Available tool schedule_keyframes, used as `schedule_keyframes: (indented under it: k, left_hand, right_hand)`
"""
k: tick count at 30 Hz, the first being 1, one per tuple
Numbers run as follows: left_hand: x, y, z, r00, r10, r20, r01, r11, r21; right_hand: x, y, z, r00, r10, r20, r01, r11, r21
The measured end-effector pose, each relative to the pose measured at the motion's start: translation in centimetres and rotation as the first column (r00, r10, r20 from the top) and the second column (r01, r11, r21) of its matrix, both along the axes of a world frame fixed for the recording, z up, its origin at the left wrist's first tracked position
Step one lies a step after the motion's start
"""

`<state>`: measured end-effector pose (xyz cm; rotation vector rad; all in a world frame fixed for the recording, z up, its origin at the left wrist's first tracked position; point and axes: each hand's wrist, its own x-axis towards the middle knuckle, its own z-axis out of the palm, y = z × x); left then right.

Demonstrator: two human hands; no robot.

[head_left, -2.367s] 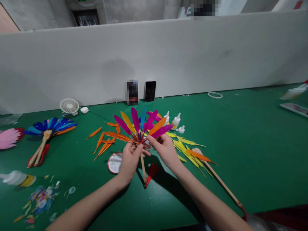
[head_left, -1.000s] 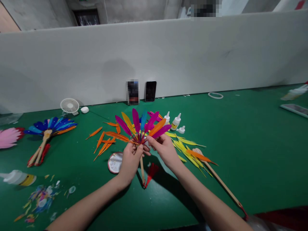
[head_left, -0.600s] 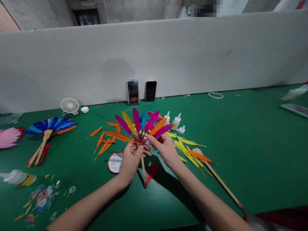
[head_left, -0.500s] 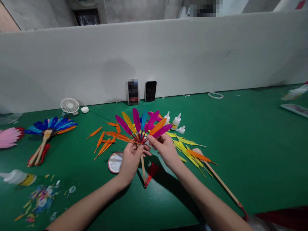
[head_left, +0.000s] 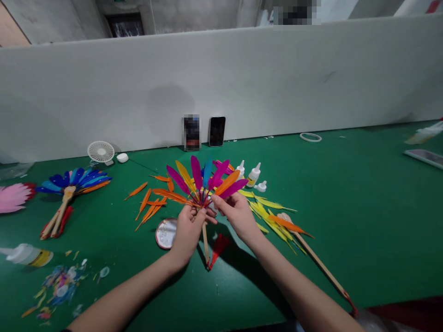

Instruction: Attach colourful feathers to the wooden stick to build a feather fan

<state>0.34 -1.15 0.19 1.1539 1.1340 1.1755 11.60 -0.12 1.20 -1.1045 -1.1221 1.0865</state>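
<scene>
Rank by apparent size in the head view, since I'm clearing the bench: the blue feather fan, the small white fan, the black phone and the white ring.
1. Blue feather fan
2. White fan
3. Black phone
4. White ring

The last two look close; the ring lies flat, so that ranking is unsure.

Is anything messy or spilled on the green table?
Yes. Small colourful scraps lie scattered near the left front edge, beside a glue bottle tipped on its side. Loose orange feathers are strewn left of the left hand.
</scene>
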Motion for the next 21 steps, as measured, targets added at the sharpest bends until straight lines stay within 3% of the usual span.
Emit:
schedule_keyframes:
  k: [21]
  left_hand:
    - [-0.02, 0.11, -0.13, 1.000, -0.009, 0.025, 0.008, 1.000, 0.018]
  right_hand:
    - [-0.08, 0.09, -0.33, 1.000, -0.018, 0.012, 0.018, 1.000, -0.020]
